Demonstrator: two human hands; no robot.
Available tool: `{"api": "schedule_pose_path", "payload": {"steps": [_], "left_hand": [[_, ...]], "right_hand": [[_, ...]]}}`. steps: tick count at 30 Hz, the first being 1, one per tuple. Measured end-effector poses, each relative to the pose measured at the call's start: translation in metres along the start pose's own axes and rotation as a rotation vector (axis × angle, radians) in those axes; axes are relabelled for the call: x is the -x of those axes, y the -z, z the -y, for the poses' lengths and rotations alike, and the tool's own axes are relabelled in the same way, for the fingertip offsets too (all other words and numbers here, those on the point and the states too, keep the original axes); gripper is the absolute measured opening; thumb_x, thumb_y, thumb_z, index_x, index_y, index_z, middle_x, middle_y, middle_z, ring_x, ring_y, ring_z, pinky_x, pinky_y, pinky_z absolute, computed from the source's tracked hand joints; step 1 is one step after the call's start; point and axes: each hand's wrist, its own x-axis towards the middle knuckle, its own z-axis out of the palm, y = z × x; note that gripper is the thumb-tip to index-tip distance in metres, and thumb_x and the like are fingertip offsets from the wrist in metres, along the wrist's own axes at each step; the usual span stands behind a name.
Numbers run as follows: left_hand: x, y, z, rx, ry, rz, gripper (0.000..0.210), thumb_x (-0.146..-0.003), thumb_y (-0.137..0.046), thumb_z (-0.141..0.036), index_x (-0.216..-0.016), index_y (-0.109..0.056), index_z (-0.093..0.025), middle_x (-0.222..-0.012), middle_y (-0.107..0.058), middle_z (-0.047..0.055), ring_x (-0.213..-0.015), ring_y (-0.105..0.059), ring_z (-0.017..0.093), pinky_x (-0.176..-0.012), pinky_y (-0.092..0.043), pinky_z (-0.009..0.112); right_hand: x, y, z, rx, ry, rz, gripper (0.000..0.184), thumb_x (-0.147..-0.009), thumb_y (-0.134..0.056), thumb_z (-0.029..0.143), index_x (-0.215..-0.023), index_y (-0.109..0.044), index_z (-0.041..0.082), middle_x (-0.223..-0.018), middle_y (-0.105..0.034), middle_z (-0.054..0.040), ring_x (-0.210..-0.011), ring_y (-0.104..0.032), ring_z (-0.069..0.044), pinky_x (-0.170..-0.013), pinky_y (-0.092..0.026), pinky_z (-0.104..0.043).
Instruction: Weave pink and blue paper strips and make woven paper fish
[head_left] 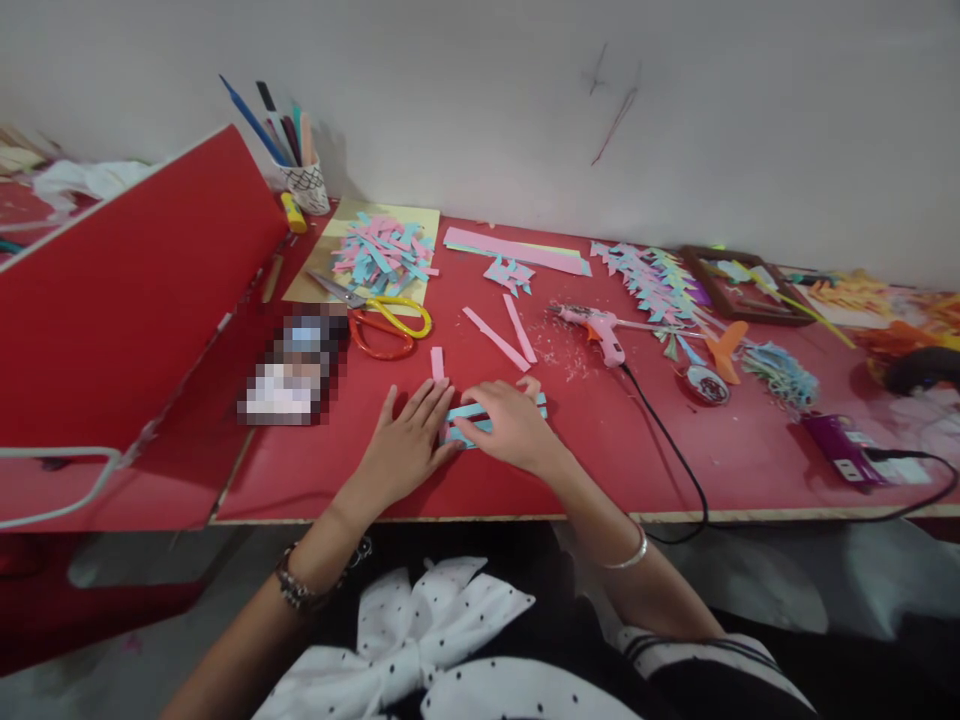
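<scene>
My left hand (405,445) lies flat on the red table, its stretched fingers pressing the left end of some light blue paper strips (474,410). A short pink paper strip (438,363) sticks out just past those fingertips. Over the same blue strips my right hand (514,425) is arched, thumb and forefinger apart, with nothing seen gripped between them. The right ends of the strips show beyond this hand; their middle is hidden under it. Two loose pink strips (497,338) lie just ahead of my hands.
Scissors (382,315) and a blurred-out object (296,365) lie to the left. Behind are a pile of cut paper pieces (386,250) and a pen cup (307,185). On the right, a pink glue gun (600,330) trails its black cord over the table edge towards a purple socket box (844,450).
</scene>
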Motion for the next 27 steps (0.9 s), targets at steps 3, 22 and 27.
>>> {"api": "schedule_pose_path", "payload": {"steps": [3,22,27], "left_hand": [[0.001,0.0,0.001,0.004,-0.008,-0.01,0.056,-0.088,-0.02,-0.044,-0.132,-0.031,-0.012,-0.137,-0.034,0.01,-0.127,-0.031,0.023,-0.103,-0.02,0.051],[0.002,0.002,0.005,-0.025,-0.078,0.018,0.05,-0.088,-0.024,-0.04,-0.134,-0.029,-0.02,-0.14,-0.031,0.01,-0.129,-0.026,0.022,-0.102,-0.022,0.048],[0.002,0.004,0.004,-0.014,-0.074,0.031,0.046,-0.089,-0.023,-0.037,-0.133,-0.03,-0.024,-0.14,-0.03,0.009,-0.129,-0.025,0.023,-0.102,-0.023,0.05]], "right_hand": [[-0.004,-0.001,-0.001,-0.001,-0.049,0.03,0.021,-0.084,-0.043,0.028,-0.077,-0.059,0.017,-0.081,-0.065,-0.0034,-0.08,-0.054,-0.018,-0.072,-0.017,-0.034],[-0.008,0.003,-0.014,-0.055,0.071,0.171,0.017,-0.086,-0.043,0.022,-0.083,-0.058,0.017,-0.086,-0.066,-0.0025,-0.081,-0.056,-0.016,-0.066,-0.018,-0.029],[-0.009,0.004,-0.016,-0.028,0.09,0.178,0.018,-0.086,-0.041,0.024,-0.083,-0.058,0.017,-0.086,-0.066,-0.0034,-0.083,-0.055,-0.017,-0.067,-0.019,-0.029]]}}
